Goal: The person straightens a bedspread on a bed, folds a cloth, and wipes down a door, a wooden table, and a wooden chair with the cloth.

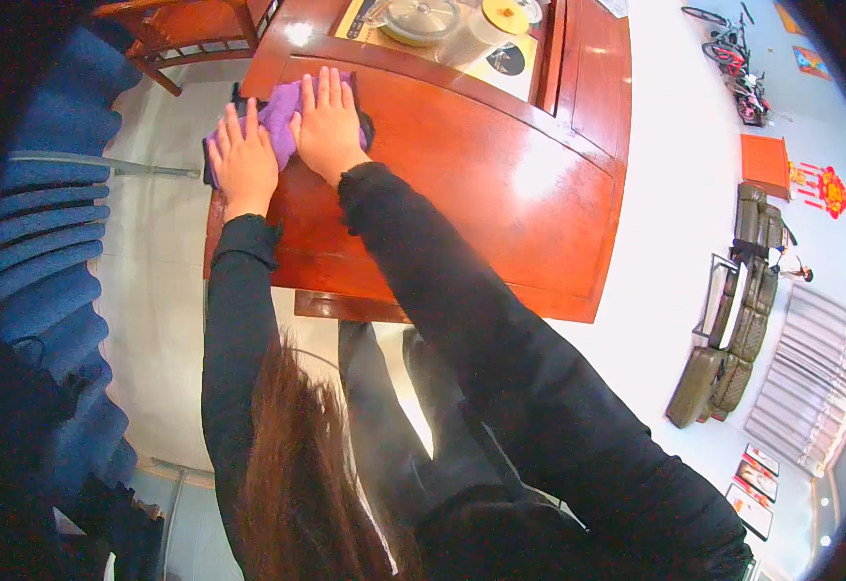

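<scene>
A purple cloth (282,118) with dark edging lies bunched on the glossy reddish-brown wooden table (442,184), near its left edge. My left hand (244,163) rests flat on the cloth's left part, fingers stretched out. Just to the right, my right hand (329,131) presses on the same cloth, its fingers also extended and pointing away from me. Both palms are down, so their undersides are hidden. Neither hand is wrapped round anything.
Set into the table's far part is a recessed panel with a lidded pot (421,19) and a yellow-lidded container (500,21). A wooden chair (186,29) stands beyond the far left corner. Blue curtains (50,252) hang at left; a dark sofa (738,329) is far right.
</scene>
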